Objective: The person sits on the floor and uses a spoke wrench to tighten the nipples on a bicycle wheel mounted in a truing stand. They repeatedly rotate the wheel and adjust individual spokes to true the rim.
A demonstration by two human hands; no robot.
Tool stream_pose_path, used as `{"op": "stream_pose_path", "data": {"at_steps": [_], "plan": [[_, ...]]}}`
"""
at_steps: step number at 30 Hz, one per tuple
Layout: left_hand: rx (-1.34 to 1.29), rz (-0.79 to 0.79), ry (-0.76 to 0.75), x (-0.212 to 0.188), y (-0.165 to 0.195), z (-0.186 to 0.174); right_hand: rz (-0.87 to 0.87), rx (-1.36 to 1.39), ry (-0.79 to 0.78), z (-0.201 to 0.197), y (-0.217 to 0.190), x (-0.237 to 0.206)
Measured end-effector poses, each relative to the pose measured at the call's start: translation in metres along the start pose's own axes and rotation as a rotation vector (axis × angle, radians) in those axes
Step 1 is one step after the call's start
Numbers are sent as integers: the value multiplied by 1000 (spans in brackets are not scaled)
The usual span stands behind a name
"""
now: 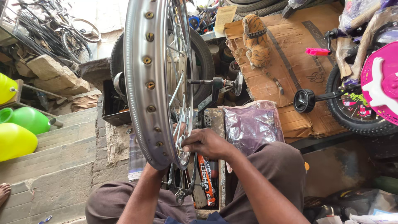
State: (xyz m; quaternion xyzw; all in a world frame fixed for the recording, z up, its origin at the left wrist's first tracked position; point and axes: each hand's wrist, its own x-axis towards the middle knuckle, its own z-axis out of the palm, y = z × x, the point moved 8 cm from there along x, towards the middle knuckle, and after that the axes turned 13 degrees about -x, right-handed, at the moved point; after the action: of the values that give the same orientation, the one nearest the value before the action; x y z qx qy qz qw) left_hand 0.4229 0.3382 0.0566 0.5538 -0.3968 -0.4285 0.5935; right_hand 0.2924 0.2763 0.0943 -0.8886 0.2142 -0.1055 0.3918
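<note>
One wheel: silver spoked rim (139, 83), stood upright in a truing stand (215, 89), center of shot.
R hand (207, 143): fingers pinched together on the spokes, low on the rim.
L hand: hidden behind rim's bottom, grip can't be told.
Purple bag (253, 124): just right of rim.

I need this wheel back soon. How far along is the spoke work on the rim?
Done: the rim sits in the stand, and spokes and nipples already fill the stretch in view. In hand: the right hand works at the spokes by the hub; the left hand is hidden behind the rim. Left: I cannot tell how tight or true it is.
</note>
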Motion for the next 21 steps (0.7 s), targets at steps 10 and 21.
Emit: {"op": "stream_pose_path", "data": {"at_steps": [10,21], "plan": [[133,238,-90,-10,30,8,-25,-1,-63,-4,-18,6],[263,187,-89,-10,9,1,44,-98,-6,-2,-5,-10]]}}
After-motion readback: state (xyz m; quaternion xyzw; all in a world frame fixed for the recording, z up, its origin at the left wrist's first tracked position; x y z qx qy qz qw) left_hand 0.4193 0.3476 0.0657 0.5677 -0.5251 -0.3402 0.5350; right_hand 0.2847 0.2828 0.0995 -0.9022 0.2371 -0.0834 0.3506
